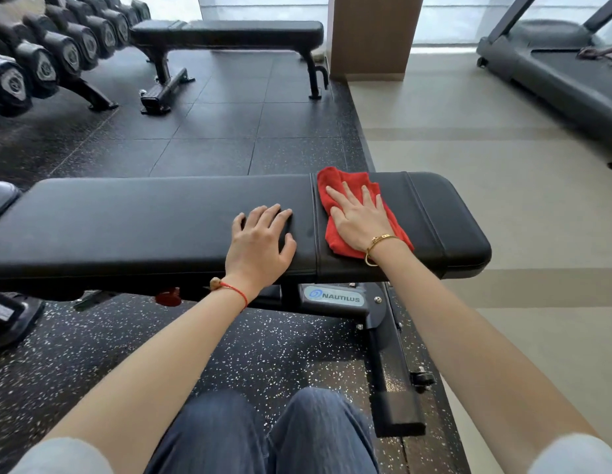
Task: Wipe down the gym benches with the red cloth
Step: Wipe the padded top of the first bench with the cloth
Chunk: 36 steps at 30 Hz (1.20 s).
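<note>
Red terry cloth [345, 200] lay crumpled on the short seat section at the right end of the near black padded bench [143, 217]. Right hand [357, 217], wearing a gold bracelet, pressed flat on the cloth with straight, spread fingers, gripping nothing. Left hand [260, 241], with a red string bracelet at the wrist, rested palm down on the bench just left of the cloth, fingers relaxed and holding nothing. A second black flat bench [229, 30] stood far behind, beside a rack of black dumbbells [41, 59] at far left.

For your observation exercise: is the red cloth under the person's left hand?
No, the red cloth lies under the flat right hand; the left hand rests on bare bench padding.
</note>
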{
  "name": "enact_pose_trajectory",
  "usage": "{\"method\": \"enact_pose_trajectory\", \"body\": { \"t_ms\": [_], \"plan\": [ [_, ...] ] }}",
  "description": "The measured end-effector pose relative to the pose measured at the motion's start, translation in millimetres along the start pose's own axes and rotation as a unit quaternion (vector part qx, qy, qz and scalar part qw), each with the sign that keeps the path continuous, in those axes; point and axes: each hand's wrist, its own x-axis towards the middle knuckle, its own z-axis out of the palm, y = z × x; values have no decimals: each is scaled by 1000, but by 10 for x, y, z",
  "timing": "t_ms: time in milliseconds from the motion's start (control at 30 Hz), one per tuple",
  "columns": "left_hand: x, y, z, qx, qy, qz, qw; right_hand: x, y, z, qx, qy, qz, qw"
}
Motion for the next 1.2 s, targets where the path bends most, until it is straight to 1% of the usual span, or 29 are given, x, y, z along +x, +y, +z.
{"method": "enact_pose_trajectory", "body": {
  "t_ms": [100,233,333,433,500,600,733,833,933,1033,1133,1200],
  "plan": [
    [5,-9,2,-2,0,1,1000,86,-98,13,1,-7,-1,1000],
    [-9,-24,-7,-29,-20,6,999,14,-170,25,4,-16,4,1000],
    [-34,-113,-64,-65,-30,11,997,-163,-285,69,2,-7,-21,1000],
    [-129,-369,-125,-38,-32,17,999,-369,-402,187,-13,13,-51,999],
    [-184,-585,-171,-19,-26,20,999,-417,-454,226,-20,21,-48,998],
    [-219,-862,-239,-12,-19,9,1000,-306,-567,230,-28,20,-27,999],
    [-238,-1125,-289,-14,-17,5,1000,39,-799,244,-36,15,9,999],
    [-249,-1284,-305,-9,-20,0,1000,292,-1013,279,-37,18,14,999],
    [-230,-1376,-303,-14,-13,-25,999,402,-1212,329,-35,9,-8,999],
    [-211,-1375,-292,-4,-9,-38,999,338,-1337,383,-37,0,-49,998],
    [-211,-1377,-266,1,-7,-35,999,78,-1375,422,-30,-12,-110,993],
    [-208,-1400,-249,1,1,-35,999,-151,-1331,446,-28,-3,-139,990]
  ]
}}
